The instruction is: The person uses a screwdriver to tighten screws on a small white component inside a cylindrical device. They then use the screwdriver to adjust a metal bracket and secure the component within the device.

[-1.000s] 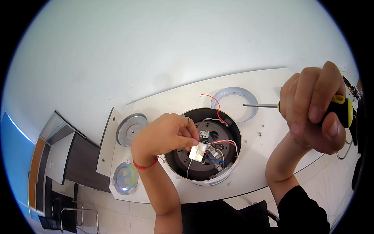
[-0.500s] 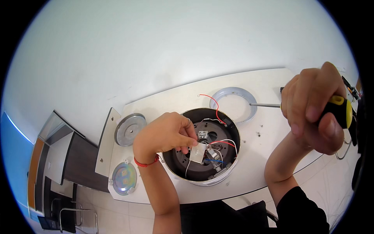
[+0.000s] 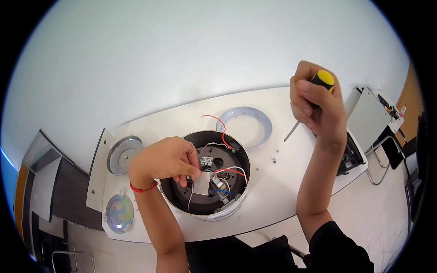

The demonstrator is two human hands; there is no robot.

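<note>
A round, open appliance housing [image 3: 240,200] with a dark inside stands on the white table, wires and metal fittings in it. Over its left part, my left hand [image 3: 170,159] pinches the edge of a small flat pale metal plate [image 3: 200,184]. My right hand [image 3: 321,102] is raised at the right, fingers wrapped round the handle of a screwdriver [image 3: 325,78] with a yellow and black grip. Its shaft points down and left, clear of the housing. A red wire [image 3: 222,125] arches out over the housing's back rim.
Behind the housing lies a pale ring [image 3: 266,123]. A round metal lid [image 3: 119,157] and a shiny disc [image 3: 119,214] lie at the left. Small screws [image 3: 274,160] are scattered to the right, and a black case [image 3: 350,154] sits near the right edge.
The view has swung to the right. My right hand has turned, so the screwdriver's shaft, formerly level, now slants downward. My left hand keeps its pinch on the metal plate.
</note>
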